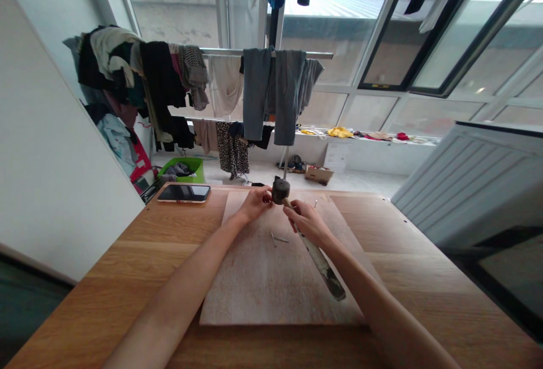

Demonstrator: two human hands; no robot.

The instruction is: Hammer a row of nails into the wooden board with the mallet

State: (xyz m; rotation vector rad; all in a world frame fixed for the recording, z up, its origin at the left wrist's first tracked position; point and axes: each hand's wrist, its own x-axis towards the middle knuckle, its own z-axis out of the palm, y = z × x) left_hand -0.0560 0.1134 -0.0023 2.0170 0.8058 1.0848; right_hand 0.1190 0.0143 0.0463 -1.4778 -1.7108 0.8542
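My right hand (309,221) is wrapped round the handle of a hammer (319,262), close below its dark head. The handle slants back toward me over a flat wooden board (254,284). Just left of the hammer head, the fingers of my left hand (256,202) are pinched together near the board's far end. Whatever they hold is too small and partly hidden to make out. Two loose nails (280,239) lie on the board between my forearms. Another nail (315,204) stands up from the board to the right of my right hand.
The board rests on a wooden table (144,267). A phone (184,192) lies at the table's far left corner. Past the far edge are a clothes rack with hanging laundry (257,94), a green basket (196,170) and a cardboard box (319,175). A white ribbed panel (470,182) stands at right.
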